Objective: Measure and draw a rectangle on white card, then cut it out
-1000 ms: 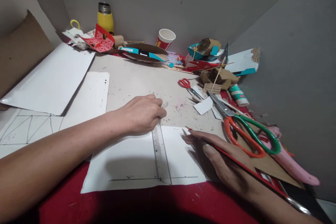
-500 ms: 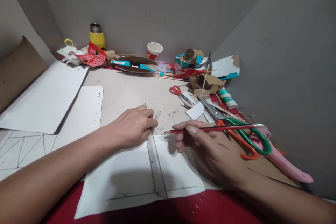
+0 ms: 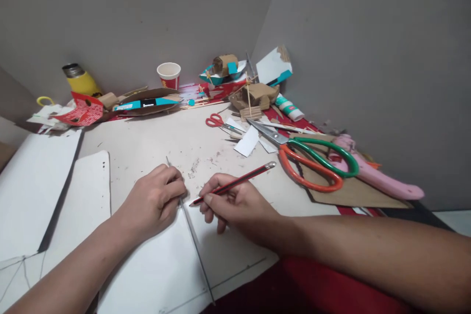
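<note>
Head view, from left to right: white paper (image 3: 154, 274) is spread at the near edge of the work surface (image 3: 147, 142). A clear ruler (image 3: 193, 235) is pinned on it by the left hand (image 3: 152, 201), fingers curled and pressing its far end. The ruler's long axis runs from the near edge away toward the back wall. Just right of it, the right hand (image 3: 235, 206) is closed around a red pencil (image 3: 233, 184), whose tip almost touches the ruler's edge. Large scissors (image 3: 312, 164) are seen farther right, well apart.
</note>
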{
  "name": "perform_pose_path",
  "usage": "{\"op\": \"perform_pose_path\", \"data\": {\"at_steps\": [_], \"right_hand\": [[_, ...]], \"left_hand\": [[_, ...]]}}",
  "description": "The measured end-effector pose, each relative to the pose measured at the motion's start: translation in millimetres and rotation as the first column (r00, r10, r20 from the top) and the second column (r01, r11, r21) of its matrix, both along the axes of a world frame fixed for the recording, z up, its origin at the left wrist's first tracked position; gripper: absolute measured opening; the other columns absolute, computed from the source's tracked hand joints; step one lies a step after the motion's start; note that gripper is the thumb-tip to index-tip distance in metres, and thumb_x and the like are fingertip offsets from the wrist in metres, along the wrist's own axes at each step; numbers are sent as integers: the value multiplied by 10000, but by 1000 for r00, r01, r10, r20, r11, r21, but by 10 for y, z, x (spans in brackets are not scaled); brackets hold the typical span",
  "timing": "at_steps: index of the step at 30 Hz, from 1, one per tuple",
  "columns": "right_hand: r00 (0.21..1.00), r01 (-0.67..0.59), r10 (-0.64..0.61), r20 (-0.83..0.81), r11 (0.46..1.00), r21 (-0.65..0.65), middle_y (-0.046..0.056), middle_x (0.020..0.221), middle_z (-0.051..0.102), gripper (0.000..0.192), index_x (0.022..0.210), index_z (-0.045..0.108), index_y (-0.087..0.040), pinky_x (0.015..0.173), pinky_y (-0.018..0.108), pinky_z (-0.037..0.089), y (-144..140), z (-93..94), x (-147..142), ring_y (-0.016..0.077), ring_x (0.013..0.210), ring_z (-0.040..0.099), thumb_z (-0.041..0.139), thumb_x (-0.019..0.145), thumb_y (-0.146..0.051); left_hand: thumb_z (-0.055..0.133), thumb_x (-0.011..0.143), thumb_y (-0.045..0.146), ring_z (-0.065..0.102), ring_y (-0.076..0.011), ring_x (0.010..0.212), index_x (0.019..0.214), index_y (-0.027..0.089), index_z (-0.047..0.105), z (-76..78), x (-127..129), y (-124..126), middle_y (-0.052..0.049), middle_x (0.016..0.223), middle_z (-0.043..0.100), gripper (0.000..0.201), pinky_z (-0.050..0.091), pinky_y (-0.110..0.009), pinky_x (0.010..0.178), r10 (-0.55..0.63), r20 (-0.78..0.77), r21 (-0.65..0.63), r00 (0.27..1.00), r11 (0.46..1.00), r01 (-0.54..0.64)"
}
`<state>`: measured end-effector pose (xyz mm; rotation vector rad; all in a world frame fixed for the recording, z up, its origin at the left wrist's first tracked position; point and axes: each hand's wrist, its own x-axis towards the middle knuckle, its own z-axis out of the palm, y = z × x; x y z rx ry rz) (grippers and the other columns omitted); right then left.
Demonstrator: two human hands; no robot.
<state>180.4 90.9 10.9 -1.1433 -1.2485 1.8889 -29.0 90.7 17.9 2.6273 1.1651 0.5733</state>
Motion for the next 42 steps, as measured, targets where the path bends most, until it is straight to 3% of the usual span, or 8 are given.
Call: {"op": "perform_pose_path", "data": {"at_steps": [8,20,28,37,42], "right_hand": [[997,-32,26,77,996,78,-15,661,600,37,762,572,-194,414,167,406,-26,40,-24,96,547,535,591,730,-193],[987,-107,73,145,964,244,-31,640,578,59,789,622,-192,453,195,376,-28,39,-10,88,549,481,565,776,-185],[964,-187,113,239,931,314,-19,660,626,71,824,652,-210,505,236,410,-8,26,5,123,606,553,586,823,-234],[947,-244,147,284,907,343,-18,714,645,89,852,652,-211,584,236,436,2,68,18,130,692,592,573,869,-250],[947,-259,171,271,908,330,-36,678,586,87,833,619,-199,579,237,414,-9,109,23,102,588,513,545,872,-225]], "left_hand": [[423,836,4,496,-178,794,835,217,566,-6,-11,7,-32,870,584,257,425,-341,670,4,62,43,998,999,-6],[453,811,-8,548,-165,782,829,212,584,26,-19,28,-26,844,607,257,465,-329,656,-5,121,94,993,996,-7],[467,800,-13,536,-169,786,852,224,569,16,-63,42,-28,856,596,264,462,-333,653,-15,112,110,994,994,3],[465,782,-22,552,-174,772,826,198,580,6,-55,53,-38,840,612,252,465,-336,645,-33,97,143,995,990,19],[468,777,-25,552,-174,757,819,188,589,10,-53,63,-44,836,616,249,460,-332,633,-38,84,159,996,987,24]]}}
